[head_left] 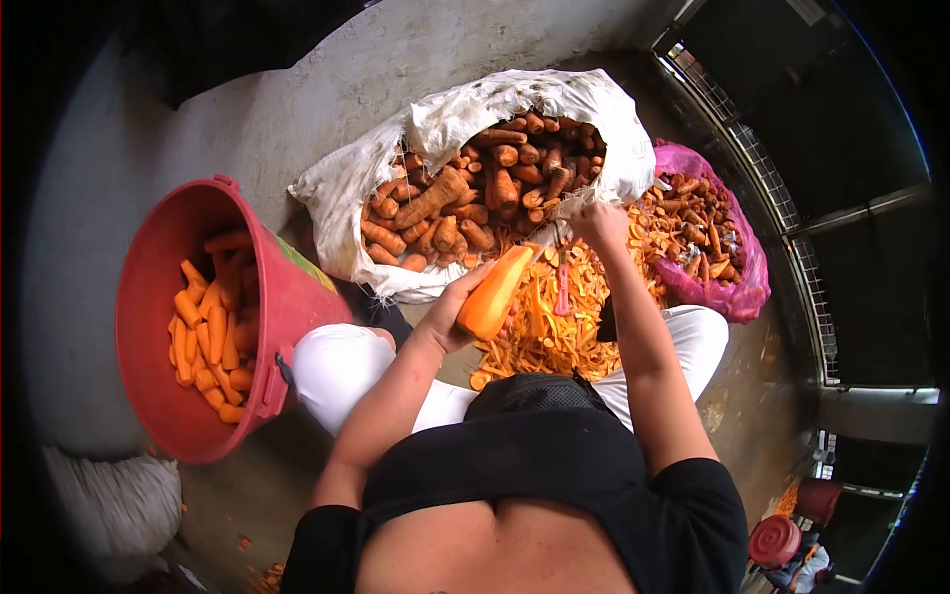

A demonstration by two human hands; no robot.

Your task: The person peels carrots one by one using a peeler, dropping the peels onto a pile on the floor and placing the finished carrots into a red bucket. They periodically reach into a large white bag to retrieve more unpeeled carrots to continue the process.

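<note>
My left hand [453,315] is closed around a large peeled carrot [495,294], bright orange, its narrow end angled up toward my right hand. My right hand [601,224] is closed in a fist by the lower edge of the white sack [346,238]; what it holds, if anything, I cannot make out. Below it a red-handled peeler [563,284] rests on a heap of orange peelings [569,342] between my legs. Unpeeled, soil-stained carrots [505,188] fill the open sack just beyond both hands.
On the left stands a red bucket [134,327] with peeled carrots [213,337] inside. A pink bag [757,282] of carrot scraps sits at the right, near a metal grate [762,168]. A pale wall [327,109] rises behind the sack. Red tubs [775,542] stand far right.
</note>
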